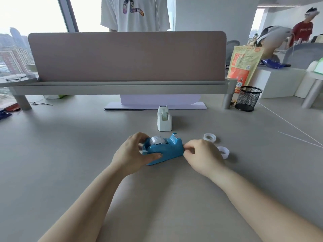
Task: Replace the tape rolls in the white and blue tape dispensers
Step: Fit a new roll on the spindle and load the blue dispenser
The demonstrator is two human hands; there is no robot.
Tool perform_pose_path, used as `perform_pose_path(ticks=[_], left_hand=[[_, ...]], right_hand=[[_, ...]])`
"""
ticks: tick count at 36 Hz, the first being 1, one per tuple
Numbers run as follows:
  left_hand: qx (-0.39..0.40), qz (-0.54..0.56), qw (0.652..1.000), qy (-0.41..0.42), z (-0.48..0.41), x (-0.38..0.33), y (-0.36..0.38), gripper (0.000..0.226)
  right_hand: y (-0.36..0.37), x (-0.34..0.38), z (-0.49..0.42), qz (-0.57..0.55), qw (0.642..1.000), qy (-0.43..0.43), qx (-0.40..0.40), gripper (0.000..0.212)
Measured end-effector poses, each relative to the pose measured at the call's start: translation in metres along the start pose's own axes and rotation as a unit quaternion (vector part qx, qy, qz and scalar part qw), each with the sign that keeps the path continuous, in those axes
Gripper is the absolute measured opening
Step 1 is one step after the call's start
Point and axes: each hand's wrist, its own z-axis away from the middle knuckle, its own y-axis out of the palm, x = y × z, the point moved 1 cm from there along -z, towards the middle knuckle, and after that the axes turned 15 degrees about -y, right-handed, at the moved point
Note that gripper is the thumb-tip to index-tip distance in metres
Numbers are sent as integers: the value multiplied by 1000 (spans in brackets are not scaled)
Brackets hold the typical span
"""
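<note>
Hands work the blue dispenser point(164, 151) mid-desk: left hand point(132, 152) grasping it, right hand point(201, 152) pinching its front; next, seemingly lift its roll point(157, 140).

The right hand point(202, 152) hides part of one loose tape roll point(224, 151) (its near side).

On the tabletop point(70, 154), the left hand point(132, 151) grips the blue dispenser point(166, 151); the right hand point(202, 154) pinches at its cutter end. The white dispenser point(164, 119) stands behind, and two rolls point(209, 137) lie right.
</note>
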Motion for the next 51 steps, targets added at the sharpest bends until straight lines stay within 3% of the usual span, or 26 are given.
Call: perform_pose_path(ticks=[3, 6, 8, 11, 16, 22, 27, 31, 35, 38, 41, 45, 51], left_hand=[[-50, -53, 997, -38, 7, -5, 0, 54], [-78, -64, 993, -59, 16, -8, 3, 58], [-63, -33, 996, -58, 18, -3, 4, 60], [-10, 53, 997, -47, 19, 8, -1, 54], [10, 94, 995, -35, 24, 16, -8, 50], [-5, 87, 995, -37, 24, 18, -12, 52], [-34, 29, 999, -20, 13, 16, -14, 37], [-46, 30, 998, -23, -7, 15, -14, 37], [-51, 25, 998, -26, -35, 14, -11, 38], [-48, 30, 998, -28, -58, 14, -7, 38], [-44, 36, 998, -30, -79, 11, -4, 38], [-29, 27, 999, -20, -104, 7, 0, 38], [-25, 40, 999, -18, -129, 4, 7, 41]], right_hand=[[8, 9, -2, -63, 997, -29, -19, 23], [20, 21, -3, -155, 987, -32, 24, 35], [27, 28, -3, -164, 985, -47, 36, 47], [34, 34, -5, -139, 987, -79, 34, 48], [40, 37, -14, -166, 983, -53, 55, 60], [50, 43, -26, -220, 972, -59, 58, 51], [56, 44, -44, -230, 967, -98, 48, 37], [65, 39, -62, -198, 974, -105, 27, 35], [70, 32, -79, -12, 995, -64, -72, 42], [70, 28, -91, 90, 983, -48, -155, 59], [72, 19, -107, 117, 972, -16, -203, 82], [72, 6, -124, 75, 985, 43, -150, 107], [73, -3, -138, 47, 992, 83, -82, 98]])
